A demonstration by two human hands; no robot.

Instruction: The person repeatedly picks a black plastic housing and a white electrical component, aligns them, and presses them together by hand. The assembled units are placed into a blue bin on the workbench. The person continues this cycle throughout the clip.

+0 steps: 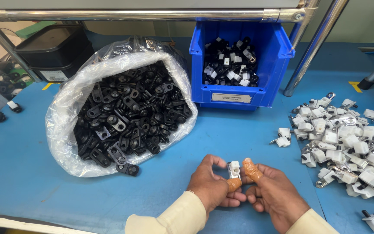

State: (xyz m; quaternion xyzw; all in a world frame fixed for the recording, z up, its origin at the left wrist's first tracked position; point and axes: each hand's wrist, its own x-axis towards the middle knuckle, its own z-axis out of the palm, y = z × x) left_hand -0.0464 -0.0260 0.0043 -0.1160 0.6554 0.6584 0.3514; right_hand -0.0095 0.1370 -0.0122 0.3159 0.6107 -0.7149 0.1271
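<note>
Small white plastic clip with metal insert pinched between left hand and right hand fingers at 6 o'clock above blue bench, clear bag of black plastic brackets at 10 o'clock, blue bin at 12, white clip pile at 3.

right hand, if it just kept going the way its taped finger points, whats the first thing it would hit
Probably the blue bin. The right hand points up the table past the small white part; bare blue table lies between, though depth is hard to judge.
</note>
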